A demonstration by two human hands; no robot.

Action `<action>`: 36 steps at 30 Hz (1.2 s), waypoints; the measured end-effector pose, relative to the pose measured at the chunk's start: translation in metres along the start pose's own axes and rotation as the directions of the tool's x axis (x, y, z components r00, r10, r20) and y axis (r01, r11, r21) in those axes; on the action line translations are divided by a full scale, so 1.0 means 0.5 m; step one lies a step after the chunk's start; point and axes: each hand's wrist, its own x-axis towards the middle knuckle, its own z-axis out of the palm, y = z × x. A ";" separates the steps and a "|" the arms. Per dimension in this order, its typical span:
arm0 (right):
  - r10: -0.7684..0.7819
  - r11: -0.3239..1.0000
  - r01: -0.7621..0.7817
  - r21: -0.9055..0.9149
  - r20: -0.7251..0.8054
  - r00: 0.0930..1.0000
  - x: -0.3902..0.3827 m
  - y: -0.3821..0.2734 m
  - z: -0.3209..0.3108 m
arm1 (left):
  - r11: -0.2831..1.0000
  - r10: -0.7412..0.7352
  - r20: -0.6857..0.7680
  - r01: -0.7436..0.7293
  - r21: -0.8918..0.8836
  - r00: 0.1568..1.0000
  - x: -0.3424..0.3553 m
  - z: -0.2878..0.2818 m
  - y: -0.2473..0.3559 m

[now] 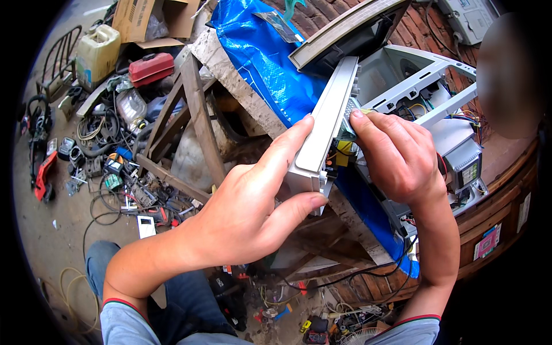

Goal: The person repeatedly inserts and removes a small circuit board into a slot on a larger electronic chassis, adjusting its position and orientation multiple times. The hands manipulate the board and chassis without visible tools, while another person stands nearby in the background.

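Note:
My left hand [247,207] grips one end of a long white control panel [330,112], which looks like it comes from a microwave oven; its thumb presses the near end and its fingers lie along the left side. Knobs or buttons stick out on the panel's right edge. My right hand [397,155] is closed, with thumb and fingertips pinching a small greenish circuit board [347,123] at the panel's inner side. Just behind and to the right is the opened white microwave oven [443,109], its wires and inner parts exposed. A door-like frame [345,34] leans beyond it.
A blue tarp [253,52] covers part of the bench. Wooden struts [201,115] stand to the left. Loose electronic parts [135,190], a yellowish jerrycan [98,54], a red tank [150,69] and cardboard boxes [135,20] crowd the floor. A black cable [351,282] hangs near my right arm.

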 end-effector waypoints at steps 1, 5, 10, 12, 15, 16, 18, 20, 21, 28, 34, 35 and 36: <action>0.002 1.000 -0.002 -0.004 -0.005 1.000 -0.001 -0.001 0.001 | 1.000 -0.002 0.002 0.002 -0.005 1.000 0.000 0.001 -0.001; 0.005 1.000 -0.006 -0.020 -0.038 0.999 0.005 0.000 0.004 | 1.000 0.005 0.001 -0.005 -0.025 1.000 0.000 0.001 0.001; 0.006 1.000 -0.005 0.010 -0.060 0.998 0.003 0.000 0.012 | 0.999 0.018 -0.012 -0.019 -0.039 1.000 0.000 0.003 -0.001; 0.011 1.000 -0.010 0.017 -0.049 0.999 0.000 -0.001 0.011 | 0.999 0.013 -0.009 -0.013 -0.045 1.000 -0.001 0.005 -0.001; 0.008 1.000 -0.008 -0.003 -0.044 0.999 0.003 -0.001 0.007 | 0.999 0.008 -0.010 -0.009 -0.052 1.000 -0.001 0.005 -0.002; 0.000 1.000 0.000 -0.008 -0.055 0.998 0.004 0.000 0.008 | 0.999 0.007 -0.011 -0.008 -0.053 1.000 -0.001 0.005 -0.002; -0.015 1.000 0.014 -0.018 -0.071 0.997 0.006 0.003 0.010 | 0.999 0.018 -0.015 -0.018 -0.050 1.000 -0.001 0.005 -0.003; -0.014 1.000 0.013 -0.019 -0.065 0.998 0.005 0.004 0.011 | 0.999 0.014 -0.012 -0.015 -0.043 1.000 -0.001 0.004 -0.003; -0.014 1.000 0.013 -0.019 -0.062 0.998 0.004 0.004 0.011 | 0.999 0.005 -0.008 -0.005 -0.037 1.000 -0.001 0.004 -0.002; -0.021 0.999 0.020 0.039 0.018 1.000 0.004 0.008 -0.004 | 0.997 -0.023 -0.006 0.022 -0.075 1.000 -0.002 0.006 -0.001; -0.013 0.999 0.014 0.044 -0.008 1.000 -0.011 -0.003 0.010 | 0.999 0.004 -0.022 -0.005 -0.046 1.000 0.000 0.006 -0.004; -0.004 0.999 0.005 0.051 -0.018 1.000 -0.010 0.002 0.008 | 0.999 0.011 -0.021 -0.011 -0.030 1.000 0.000 0.005 -0.004; 0.002 0.998 -0.001 0.056 -0.024 1.000 -0.009 0.003 0.007 | 1.000 0.017 -0.021 -0.018 -0.013 1.000 0.000 0.005 -0.004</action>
